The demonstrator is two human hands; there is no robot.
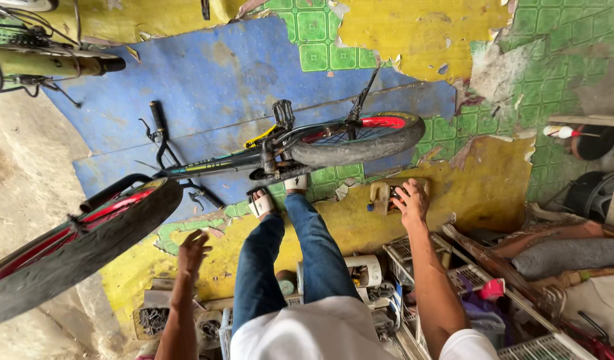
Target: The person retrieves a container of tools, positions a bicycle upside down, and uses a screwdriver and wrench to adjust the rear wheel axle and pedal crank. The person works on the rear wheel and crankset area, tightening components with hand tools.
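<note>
From the head view, the right hand [411, 200] reaches down with its fingers [401, 193] spread, the tips touching a small wooden block [385, 195] on the yellow floor [493, 193]. The left hand [192, 250] hangs loosely open, holding nothing, near the bicycle's front tyre [87, 247]. The bicycle [253, 157] lies just beyond both sandalled feet.

Floor [453, 27]: worn sheet covering in patches, yellow, blue [207, 73] and green tile-pattern [553, 60], peeling to bare grey in places. Bare concrete strip [20, 173] along the left edge. Wire racks [413, 257] and mixed clutter along the lower right. Grey roll [567, 257] on a rusted frame at right. Dark tyre [590, 193] at far right. Daylight, even, soft shadows.
</note>
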